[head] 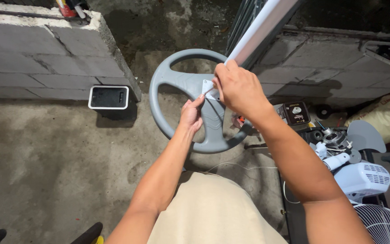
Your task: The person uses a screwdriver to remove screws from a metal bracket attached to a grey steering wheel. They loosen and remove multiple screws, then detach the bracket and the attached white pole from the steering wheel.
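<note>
A grey ring-shaped fan base (168,72) with spokes stands tilted in front of me, a white pole (267,25) rising from its hub toward the upper right. My left hand (190,115) pinches at the hub beside a small white plate (207,86). My right hand (238,86) is closed around a thin tool, likely a screwdriver, whose tip meets the hub next to the left fingertips. Most of the tool is hidden inside the fist.
Fan parts lie at the right: a white motor housing (362,178), a grey blade (366,135), a wire grille (384,223). A small black box with a white rim (109,97) sits by a concrete block wall (37,54). A tan sack (384,113) lies far right.
</note>
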